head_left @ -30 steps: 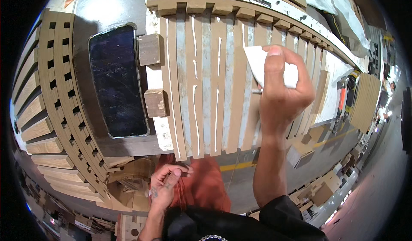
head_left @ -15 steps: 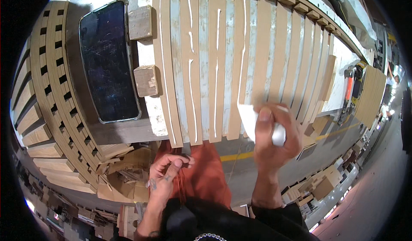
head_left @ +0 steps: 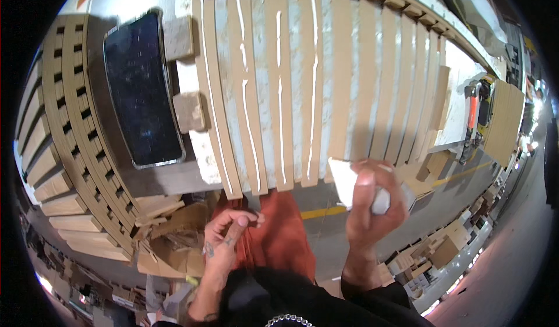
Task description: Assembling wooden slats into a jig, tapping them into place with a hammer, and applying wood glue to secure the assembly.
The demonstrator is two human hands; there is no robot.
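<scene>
My right hand [head_left: 379,207] is wrapped round a white glue bottle [head_left: 343,180], its pointed tip turned up and to the left. The tip is just off the near ends of the slats, right of the fourth one. Long flat wooden slats [head_left: 342,82] lie side by side on the worktable, with pale gaps between them. White glue lines [head_left: 283,152] run along the four leftmost slats; those on the second and third are broken in places. My left hand [head_left: 228,234] is in front of my red trousers, fingers curled in near the thumb, with nothing visible in it.
A large phone [head_left: 141,94] with a dark screen lies left of the slats, beside two wooden blocks [head_left: 190,110]. Notched wooden strips [head_left: 87,117] stand farther left. At right are an orange-and-black tool [head_left: 473,111] and stacked boards [head_left: 505,123]. A torn cardboard box [head_left: 169,257] is below.
The glue line on the fourth slat now reaches almost to its near end. My right hand has drawn the bottle toward me, off the slat. My left hand has hardly moved.
</scene>
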